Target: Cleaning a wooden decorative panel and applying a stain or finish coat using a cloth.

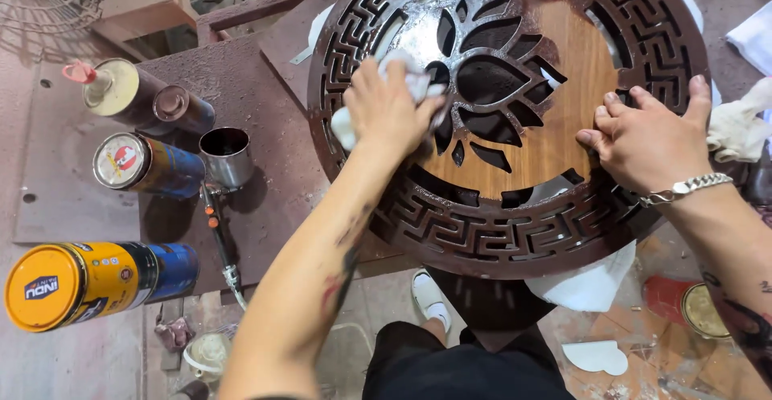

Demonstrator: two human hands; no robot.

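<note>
I am at the wiping stage: my left hand (388, 106) presses a bunched white rag (414, 78) onto the round carved wooden panel (508, 118), just left of the flower cutout in its middle. The fingers of that hand are curled together over the cloth, pinching it against the wet, glossy dark stain. My right hand (647, 139) lies flat on the panel's right rim with its fingers spread, steadying the disc; a metal bracelet (687, 188) sits on that wrist.

The panel rests on the stained brown tabletop (249, 102) and overhangs its near edge above my knees. Its outer ring is a pierced key-pattern fret, dark and shiny; the lower centre is bare, matt, lighter wood grain. To my judgement, the next move calls for firm, even strokes toward that dry patch, working into the petal edges without flooding them.

To the left lie several cylindrical cans (96, 283) and a spray gun with a metal cup (225, 159).
</note>
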